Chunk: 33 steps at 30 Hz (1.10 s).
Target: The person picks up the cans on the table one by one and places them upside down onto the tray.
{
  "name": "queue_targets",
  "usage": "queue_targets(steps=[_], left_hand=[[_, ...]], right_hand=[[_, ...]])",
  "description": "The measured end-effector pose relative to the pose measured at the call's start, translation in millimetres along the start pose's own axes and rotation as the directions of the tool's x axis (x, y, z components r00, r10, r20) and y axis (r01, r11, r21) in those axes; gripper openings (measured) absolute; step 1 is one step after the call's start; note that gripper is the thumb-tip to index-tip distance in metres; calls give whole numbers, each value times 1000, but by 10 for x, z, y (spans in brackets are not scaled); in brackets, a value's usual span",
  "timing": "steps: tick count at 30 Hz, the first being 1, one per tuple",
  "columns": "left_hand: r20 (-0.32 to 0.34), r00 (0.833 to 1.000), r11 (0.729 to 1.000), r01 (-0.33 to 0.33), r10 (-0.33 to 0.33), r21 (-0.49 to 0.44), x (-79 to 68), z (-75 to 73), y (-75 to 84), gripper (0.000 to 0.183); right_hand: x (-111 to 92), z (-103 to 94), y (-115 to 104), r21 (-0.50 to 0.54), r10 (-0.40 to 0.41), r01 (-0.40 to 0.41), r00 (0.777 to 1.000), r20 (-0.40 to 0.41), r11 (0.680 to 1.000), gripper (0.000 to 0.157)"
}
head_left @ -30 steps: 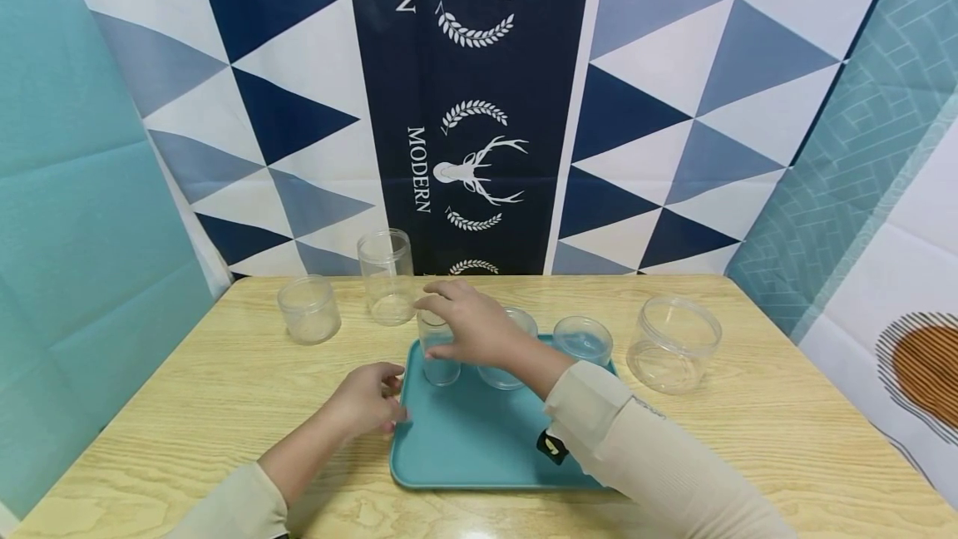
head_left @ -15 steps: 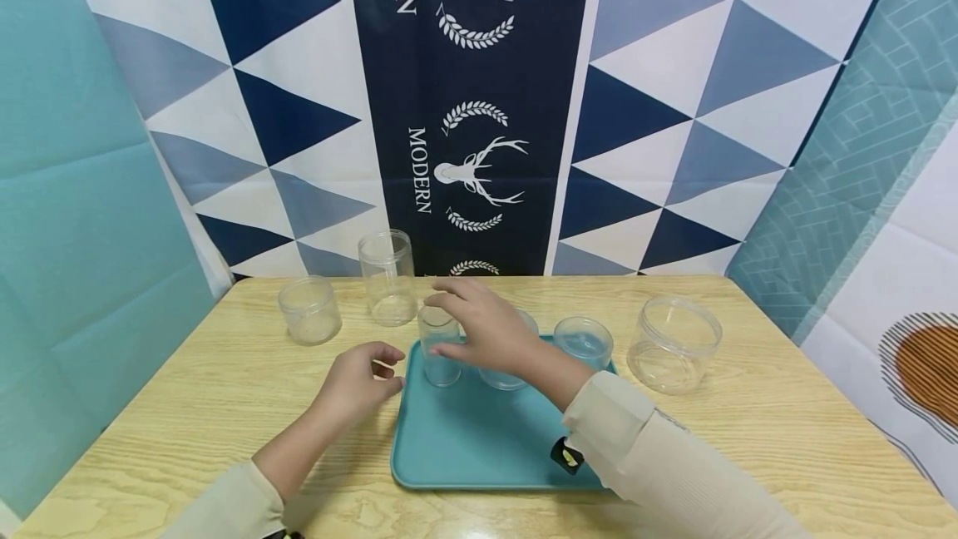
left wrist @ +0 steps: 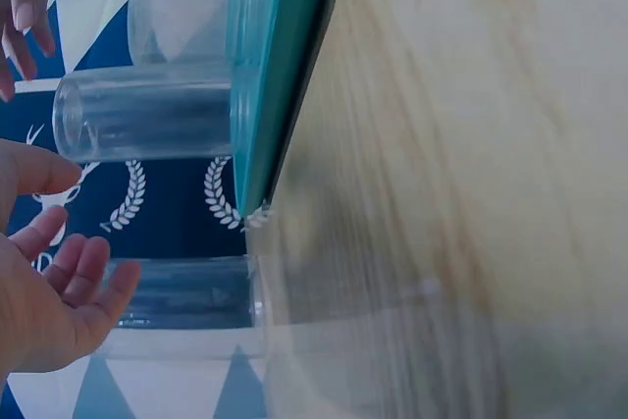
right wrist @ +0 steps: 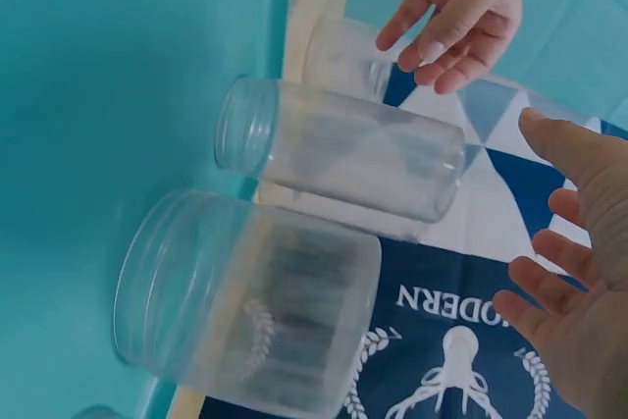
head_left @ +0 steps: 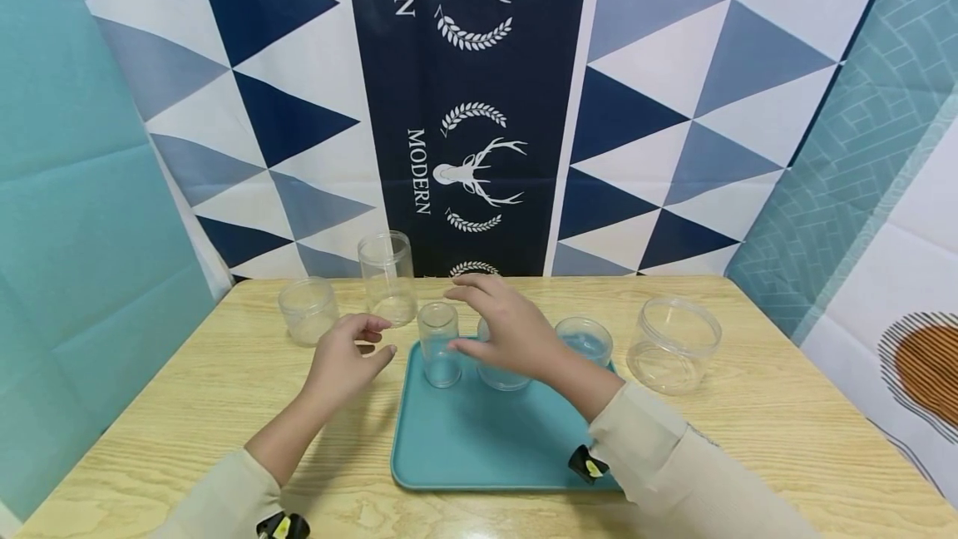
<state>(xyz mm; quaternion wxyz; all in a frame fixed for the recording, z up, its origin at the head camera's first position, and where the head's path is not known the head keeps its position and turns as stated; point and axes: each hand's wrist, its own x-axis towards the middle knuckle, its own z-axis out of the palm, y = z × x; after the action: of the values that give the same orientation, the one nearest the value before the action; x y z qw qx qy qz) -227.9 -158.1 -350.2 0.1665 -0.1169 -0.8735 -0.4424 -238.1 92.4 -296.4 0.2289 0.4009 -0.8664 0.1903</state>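
I'm hovering L hand (head_left: 346, 358) & R hand (head_left: 512, 329), both loosely spread: L beside tray (head_left: 490, 443), R near wide jar (right wrist: 250, 306). Slim jar (head_left: 439, 349) is standing on tray's far-left corner, btwn them.

We're looking forward and down from the head; wrist views are sideways close-ups, both catching the slim jar (head_left: 439, 352).

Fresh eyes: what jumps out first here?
Likely the navy deer-print strip down the middle of the patterned backdrop. Then the teal tray on the wooden table, with three clear jars along its far side. The right grip hovers by them, holding nothing; the left grip, also unloaded, is left of the tray.
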Motion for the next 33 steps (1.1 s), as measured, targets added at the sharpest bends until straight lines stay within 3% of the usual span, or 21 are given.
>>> queue_targets(steps=[10, 20, 33], left_hand=[[-95, 995, 1000, -28, 26, -11, 92, -28, 3, 35], [-106, 994, 1000, 3, -6, -29, 202, -13, 21, 41], [-113, 993, 996, -42, 33, -75, 278, 29, 46, 43]], right_hand=[[-179, -186, 109, 16, 22, -21, 996, -85, 1000, 58], [-315, -371, 227, 22, 63, -61, 992, -113, 998, 55], [-534, -504, 396, -17, 146, -150, 980, -135, 989, 56]])
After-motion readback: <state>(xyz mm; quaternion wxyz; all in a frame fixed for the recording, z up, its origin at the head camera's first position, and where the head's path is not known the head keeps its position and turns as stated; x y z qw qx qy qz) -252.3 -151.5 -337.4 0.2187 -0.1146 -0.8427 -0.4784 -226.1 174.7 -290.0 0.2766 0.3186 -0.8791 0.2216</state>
